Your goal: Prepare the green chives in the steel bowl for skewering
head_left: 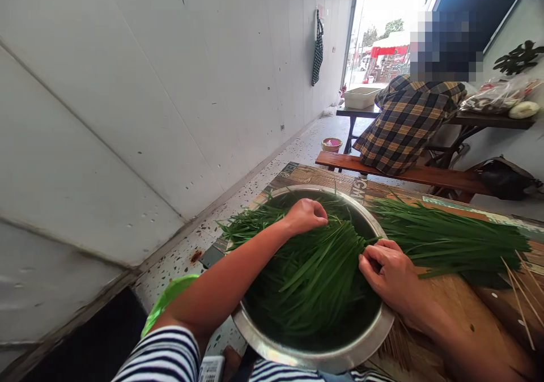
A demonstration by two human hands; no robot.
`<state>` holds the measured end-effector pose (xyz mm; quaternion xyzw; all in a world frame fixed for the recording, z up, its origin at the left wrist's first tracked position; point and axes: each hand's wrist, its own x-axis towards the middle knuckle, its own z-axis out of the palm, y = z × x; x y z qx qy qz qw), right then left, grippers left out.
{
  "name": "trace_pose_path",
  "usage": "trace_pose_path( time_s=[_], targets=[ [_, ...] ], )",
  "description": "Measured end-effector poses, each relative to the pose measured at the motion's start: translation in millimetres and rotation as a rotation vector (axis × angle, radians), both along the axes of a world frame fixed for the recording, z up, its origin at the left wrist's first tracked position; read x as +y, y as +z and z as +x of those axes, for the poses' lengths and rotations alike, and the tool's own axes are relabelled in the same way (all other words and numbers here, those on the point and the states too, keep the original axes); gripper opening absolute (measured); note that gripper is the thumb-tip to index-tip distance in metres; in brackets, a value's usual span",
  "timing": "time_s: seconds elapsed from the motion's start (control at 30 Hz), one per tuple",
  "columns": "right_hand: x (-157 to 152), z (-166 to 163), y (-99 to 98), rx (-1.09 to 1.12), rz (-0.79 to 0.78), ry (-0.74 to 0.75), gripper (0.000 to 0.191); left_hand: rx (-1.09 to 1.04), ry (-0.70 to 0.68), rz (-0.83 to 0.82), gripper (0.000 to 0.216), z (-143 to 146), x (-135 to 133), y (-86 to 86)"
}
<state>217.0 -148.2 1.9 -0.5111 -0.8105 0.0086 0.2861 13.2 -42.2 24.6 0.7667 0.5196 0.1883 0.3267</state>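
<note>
A wide steel bowl (314, 360) in front of me holds long green garlic chives (314, 280). Their leaves fan out toward the bowl's lower left, with the gathered ends near its right rim. At those ends my right hand (389, 268) is closed, thumb and fingers pinched on the chives. My left hand (305, 215) hovers over the far part of the bowl, its fingers curled into a pinch. What they hold, if anything, is too small to make out. To the right, another pile of garlic chives (446, 234) lies on the wooden table.
Thin wooden sticks (518, 302) lie at the table's right, and more sticks show beside the bowl. Ahead, a person in a plaid shirt (410, 124) sits on a red-brown bench (442, 181). A white wall (170, 87) runs along the left. A green bag (170, 297) is below my left arm.
</note>
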Motion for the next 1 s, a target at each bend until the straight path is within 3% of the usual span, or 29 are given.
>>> trace_pose_path(
  time_s=[0.13, 0.27, 0.5, 1.0],
  targets=[
    [0.0, -0.4, 0.8, 0.003, -0.007, 0.003, 0.034, -0.146, 0.106, -0.110, 0.019, 0.9, 0.6, -4.1],
    [0.0, -1.3, 2.3, 0.005, 0.002, 0.011, 0.034, -0.238, 0.113, -0.126, 0.023, 0.1, 2.2, -7.1],
    [0.4, -0.5, 1.2, 0.005, 0.034, 0.006, 0.034, -0.236, 0.117, -0.073, 0.026, -2.9, 5.3, -8.2],
    [0.2, -0.6, 1.7, 0.013, 0.012, 0.008, 0.034, -0.347, 0.167, -0.231, 0.028, -0.4, 2.0, -3.7]
  ],
)
